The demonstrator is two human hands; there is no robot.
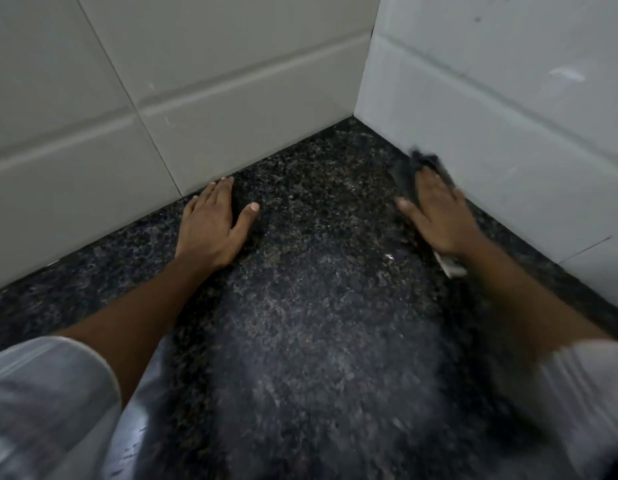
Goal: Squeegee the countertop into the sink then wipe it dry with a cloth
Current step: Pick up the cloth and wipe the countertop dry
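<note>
The dark speckled granite countertop (318,271) runs into a corner between two tiled walls. My left hand (210,223) lies flat on it near the back wall, fingers spread, holding nothing. My right hand (435,213) presses down on a dark cloth (415,164) beside the right wall; the cloth is blurred with motion and sticks out past my fingertips. A pale edge of the cloth (453,266) shows under my wrist. No sink and no squeegee are in view.
White tiled walls (196,98) close the counter at the back and on the right (508,116), meeting at the corner (356,116). My pale sleeves fill the bottom corners of the frame.
</note>
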